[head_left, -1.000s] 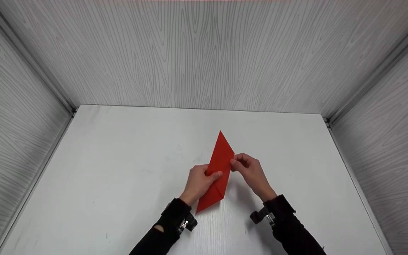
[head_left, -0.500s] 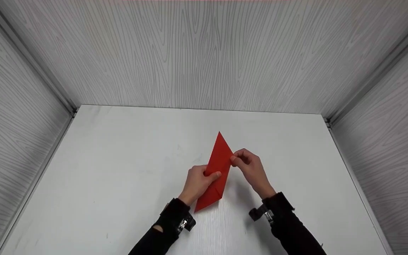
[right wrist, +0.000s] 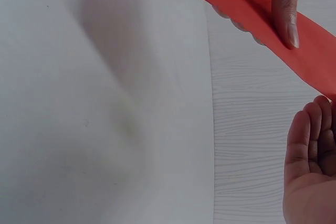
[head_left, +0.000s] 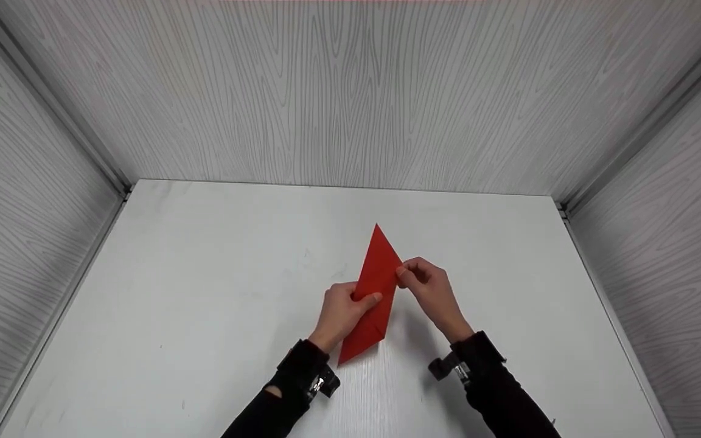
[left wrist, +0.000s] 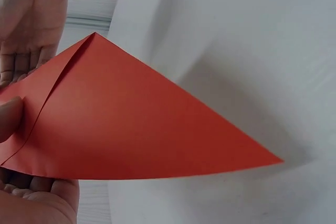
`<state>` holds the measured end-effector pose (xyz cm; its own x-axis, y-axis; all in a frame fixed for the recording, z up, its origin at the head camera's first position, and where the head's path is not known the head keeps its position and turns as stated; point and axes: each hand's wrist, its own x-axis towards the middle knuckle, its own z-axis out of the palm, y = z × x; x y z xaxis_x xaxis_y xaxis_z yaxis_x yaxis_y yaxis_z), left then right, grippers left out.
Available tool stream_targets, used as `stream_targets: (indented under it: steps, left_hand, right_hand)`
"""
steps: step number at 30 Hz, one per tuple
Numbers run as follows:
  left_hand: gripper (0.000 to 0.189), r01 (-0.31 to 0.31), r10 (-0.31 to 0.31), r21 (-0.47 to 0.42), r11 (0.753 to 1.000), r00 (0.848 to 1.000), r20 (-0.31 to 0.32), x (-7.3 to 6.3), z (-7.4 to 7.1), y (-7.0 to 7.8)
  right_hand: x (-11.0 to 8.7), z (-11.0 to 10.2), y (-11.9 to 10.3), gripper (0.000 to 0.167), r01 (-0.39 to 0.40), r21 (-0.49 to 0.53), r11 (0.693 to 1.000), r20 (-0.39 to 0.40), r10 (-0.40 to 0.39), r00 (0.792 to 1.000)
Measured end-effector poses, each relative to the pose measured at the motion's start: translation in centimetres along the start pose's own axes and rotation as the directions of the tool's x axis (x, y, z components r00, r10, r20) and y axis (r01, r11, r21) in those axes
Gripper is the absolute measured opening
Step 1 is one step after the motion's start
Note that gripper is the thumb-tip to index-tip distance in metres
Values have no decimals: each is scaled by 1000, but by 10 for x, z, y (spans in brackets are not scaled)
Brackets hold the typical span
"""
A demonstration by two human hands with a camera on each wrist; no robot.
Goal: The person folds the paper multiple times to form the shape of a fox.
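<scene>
A folded sheet of red paper, long and pointed at both ends, is held up over the table in the head view. My left hand grips its left side, thumb across the front and fingers behind. At the right corner, my right hand pinches the edge between thumb and forefinger. The left wrist view shows the paper's near point and a slanting flap fold beside the left thumb. In the right wrist view the left thumb presses on the paper; the right fingertips are partly cut off.
A white table lies beneath the hands, with their shadows on it. Grey wood-grain panels stand at the back, left and right. Each wrist carries a black strap with a small camera.
My right pinch has slid slightly up the paper's right edge to the corner. The paper and my left hand shift only a little; the left grip stays the same.
</scene>
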<state>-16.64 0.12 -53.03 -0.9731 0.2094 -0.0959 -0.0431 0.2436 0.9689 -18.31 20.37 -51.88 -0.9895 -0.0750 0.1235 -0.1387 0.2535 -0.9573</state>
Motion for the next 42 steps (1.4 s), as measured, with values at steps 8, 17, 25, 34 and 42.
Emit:
stream_targets:
  steps: [8,17,25,34,42]
  left_hand:
    - [26,-33,30,-53,998,998,-47,3,2,4]
    - [26,-31,17,-114,993,993,-118,7,3,9]
    - [25,-10,-14,-149,989,987,-158,8,5,14]
    - [25,-43,13,-154,987,982,-191,9,7,14]
    - [24,-59,20,-178,982,977,-212,10,7,15]
  right_hand:
    - [-3,2,1,12,4,0,1000,24,-4,1000]
    - [-6,6,0,10,-17,-14,1000,25,18,1000]
    - [-7,6,5,11,-6,-28,1000,66,8,998]
    - [-8,5,7,14,5,-42,999,122,0,993]
    - [-10,9,8,11,-24,-82,996,144,36,989]
